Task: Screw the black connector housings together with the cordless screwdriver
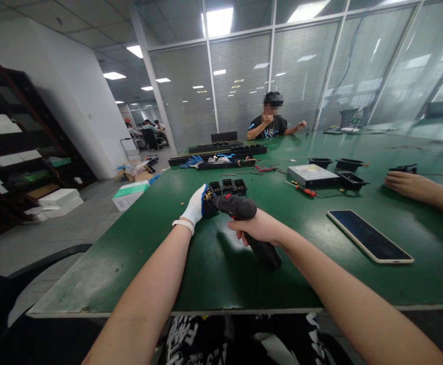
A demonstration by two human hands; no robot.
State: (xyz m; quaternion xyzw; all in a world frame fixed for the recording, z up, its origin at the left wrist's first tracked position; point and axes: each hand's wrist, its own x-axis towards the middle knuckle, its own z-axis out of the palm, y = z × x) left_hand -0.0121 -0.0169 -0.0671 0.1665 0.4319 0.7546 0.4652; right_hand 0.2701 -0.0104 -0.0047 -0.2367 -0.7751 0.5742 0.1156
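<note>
My right hand [261,227] is wrapped round the grip of a black cordless drill [238,207] with red accents. Its nose points left, at a small black box [208,207] with brass-coloured pieces in it. That box is steadied by my left hand [194,206], which wears a white glove with blue on the finger side; its fingers are partly hidden by the box. Just behind stand several similar black boxes [227,186], close together. A tiny brass-coloured piece [182,204] lies on the green table [130,263], left of my glove.
On the right lie a phone [369,236], an orange-handled screwdriver [307,191], a silver box-shaped device [312,175] and black trays [351,180]. Another person's hand [406,185] rests at the right edge. Across the table sits a person [272,119], near long black bars [225,148].
</note>
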